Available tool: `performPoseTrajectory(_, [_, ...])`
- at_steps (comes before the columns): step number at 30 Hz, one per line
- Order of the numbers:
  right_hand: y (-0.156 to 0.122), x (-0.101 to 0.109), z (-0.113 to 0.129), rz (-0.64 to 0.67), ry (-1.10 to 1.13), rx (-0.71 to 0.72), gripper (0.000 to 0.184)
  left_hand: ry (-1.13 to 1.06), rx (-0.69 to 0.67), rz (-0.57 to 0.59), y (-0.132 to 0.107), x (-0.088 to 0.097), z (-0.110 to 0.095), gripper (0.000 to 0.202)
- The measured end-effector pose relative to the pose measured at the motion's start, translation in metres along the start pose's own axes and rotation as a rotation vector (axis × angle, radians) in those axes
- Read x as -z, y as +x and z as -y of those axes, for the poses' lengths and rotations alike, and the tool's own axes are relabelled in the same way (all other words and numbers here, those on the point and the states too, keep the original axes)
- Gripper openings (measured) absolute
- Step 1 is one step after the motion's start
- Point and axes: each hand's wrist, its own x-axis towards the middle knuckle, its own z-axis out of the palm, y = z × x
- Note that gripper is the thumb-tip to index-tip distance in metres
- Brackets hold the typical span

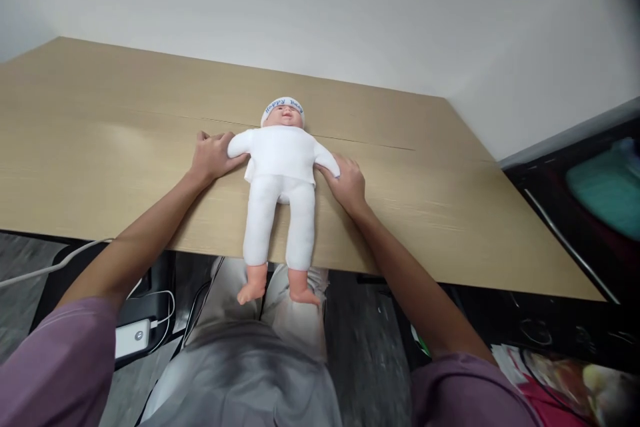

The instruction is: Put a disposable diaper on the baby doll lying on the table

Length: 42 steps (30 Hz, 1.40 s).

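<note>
Count from the head camera: one doll [280, 167], one table [100, 147], two hands, both the wearer's own. Below the table's near edge there is one white charger block [133, 339] on the floor and at least two white cables [50, 267], plus the wearer's grey lap [250, 373].

Doll: lies face up on the table at the middle of its near edge, head toward the table's far side. Its legs run over the near edge, so both bare feet [253, 287] hang past the table above the lap. One-piece white cloth body with long sleeves spread out to both sides and stuffed white legs. One white cap [283, 105] with blue lettering that I read as "Happy Baby". Face and feet are pinkish plastic; no doll hands show at the sleeve ends.

Left hand [213, 157]: knuckles up on the table, fingers half curled, thumb side touching the end of the sleeve on that side. I cannot tell whether it pinches the cloth or only rests against it.

Right hand [349, 183]: palm down on the table, fingers loosely bent, with the other sleeve end lying over its fingertips. Grip or mere contact, I cannot tell.

Both forearms cross the table's near edge, one on each side of the legs; purple sleeves at the shoulders
</note>
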Motion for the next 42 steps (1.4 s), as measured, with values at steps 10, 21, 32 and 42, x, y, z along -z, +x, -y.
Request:
performPoseTrajectory(10, [0.107, -0.047, -0.03, -0.009, -0.113, 0.031, 0.069, -0.01, 0.076, -0.124, 0.098, -0.034, 0.028, 0.074])
performPoseTrajectory(21, [0.134, -0.059, -0.059, -0.086, -0.226, -0.042, 0.063, -0.046, 0.159, -0.166, 0.127, -0.045, 0.052, 0.083])
performPoseTrajectory(32, [0.132, -0.068, -0.062, -0.035, -0.221, -0.057, 0.085, -0.117, 0.256, -0.128, 0.114, -0.043, 0.046, 0.094])
performPoseTrajectory(42, [0.063, -0.045, -0.013, -0.105, -0.099, -0.142, 0.091, -0.221, 0.371, -0.266, 0.052, -0.033, 0.027, 0.098])
